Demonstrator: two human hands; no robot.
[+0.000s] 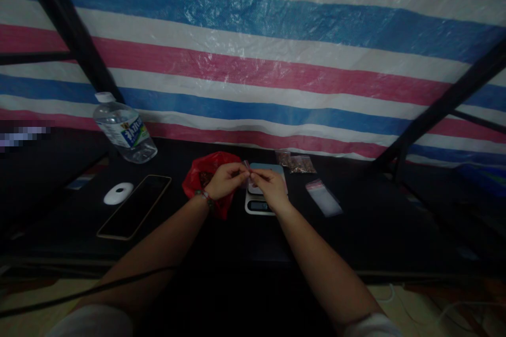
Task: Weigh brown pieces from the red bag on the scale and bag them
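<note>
Both of my hands meet over a small digital kitchen scale [250, 209], pinching a small clear zip bag [247, 164] between the fingertips. My left hand [225, 181] is closed on the bag's left side, its wrist wearing a beaded bracelet. My right hand [272, 187] pinches the same bag from the right and covers part of the scale. How full the bag is cannot be made out. Just left of the scale, an open red plastic bag [193, 171] holds something dark, partly hidden by my left hand. Behind the scale to the right lie filled zip bags [302, 164] with brownish contents.
A stack of flat zip bags [324, 198] lies right of the scale. At left are a smartphone [136, 208], a white mouse [118, 193] and a clear plastic bottle [125, 129]. Dark metal bars [65, 21] and striped plastic sheeting [253, 73] stand behind the black table [379, 221].
</note>
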